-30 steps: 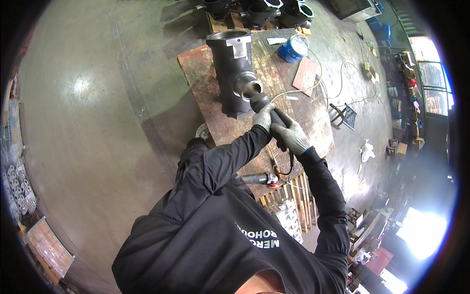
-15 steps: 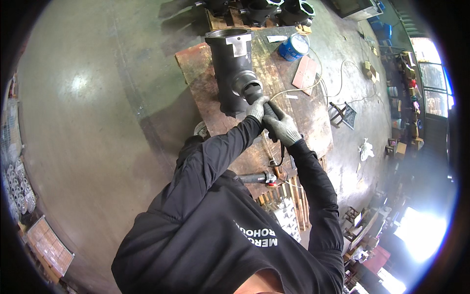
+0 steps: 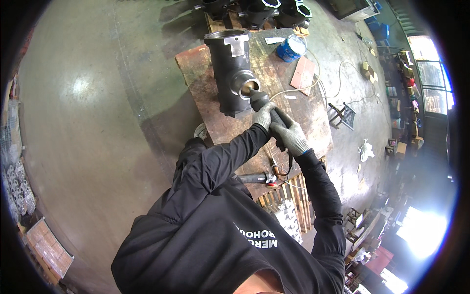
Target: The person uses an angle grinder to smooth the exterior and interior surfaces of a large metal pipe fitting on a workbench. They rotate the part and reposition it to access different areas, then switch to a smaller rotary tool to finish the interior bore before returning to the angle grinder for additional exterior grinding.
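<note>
One grey-gloved left hand (image 3: 263,118) wraps round the front of a long black power tool (image 3: 259,101), the matching right hand (image 3: 293,138) clasping it behind; I see its tip (image 3: 252,90) at the silvery side opening (image 3: 238,83) of a dark metal cylinder (image 3: 229,61) on the stained brown surface (image 3: 309,120).

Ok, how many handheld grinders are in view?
2: a straight grinder, held by the left hand and right hand at the side port of the black casting; and an angle grinder lying on the near end of the table. The sleeves may hide others.
</note>
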`<action>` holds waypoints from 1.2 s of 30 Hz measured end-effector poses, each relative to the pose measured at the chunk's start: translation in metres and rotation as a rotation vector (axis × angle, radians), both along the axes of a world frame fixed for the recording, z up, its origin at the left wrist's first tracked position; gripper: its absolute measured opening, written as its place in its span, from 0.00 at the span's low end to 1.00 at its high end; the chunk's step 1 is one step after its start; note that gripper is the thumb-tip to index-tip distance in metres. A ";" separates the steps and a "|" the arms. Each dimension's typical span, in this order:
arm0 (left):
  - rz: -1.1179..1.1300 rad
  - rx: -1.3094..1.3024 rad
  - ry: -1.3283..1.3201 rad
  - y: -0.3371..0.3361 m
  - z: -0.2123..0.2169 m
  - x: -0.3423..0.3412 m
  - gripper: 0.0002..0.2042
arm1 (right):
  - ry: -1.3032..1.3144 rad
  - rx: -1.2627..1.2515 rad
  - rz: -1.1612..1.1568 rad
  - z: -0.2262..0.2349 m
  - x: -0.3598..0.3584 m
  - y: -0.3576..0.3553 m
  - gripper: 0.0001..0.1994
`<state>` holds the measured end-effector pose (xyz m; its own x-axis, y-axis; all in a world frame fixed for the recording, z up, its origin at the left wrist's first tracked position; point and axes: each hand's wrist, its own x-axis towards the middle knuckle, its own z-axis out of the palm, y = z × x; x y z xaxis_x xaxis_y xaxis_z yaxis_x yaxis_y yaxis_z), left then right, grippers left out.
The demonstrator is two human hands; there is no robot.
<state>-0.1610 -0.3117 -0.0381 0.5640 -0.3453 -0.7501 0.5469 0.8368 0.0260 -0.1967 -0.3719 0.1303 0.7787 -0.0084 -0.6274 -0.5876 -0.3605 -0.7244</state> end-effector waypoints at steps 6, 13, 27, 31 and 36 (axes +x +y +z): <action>-0.163 -0.094 0.041 0.012 -0.051 0.043 0.25 | -0.010 -0.006 0.034 -0.025 0.034 0.011 0.32; -0.083 0.021 -0.022 0.013 -0.057 0.055 0.25 | 0.022 -0.003 0.032 -0.044 0.052 0.014 0.34; 0.002 0.063 -0.055 -0.010 0.002 0.005 0.15 | 0.035 -0.046 0.008 -0.002 0.004 -0.010 0.33; 0.002 0.058 -0.017 -0.009 0.008 0.004 0.15 | 0.008 -0.045 0.018 0.000 0.003 -0.009 0.32; -0.063 0.081 -0.019 -0.001 -0.013 0.026 0.20 | 0.011 -0.074 0.024 -0.012 0.023 0.000 0.34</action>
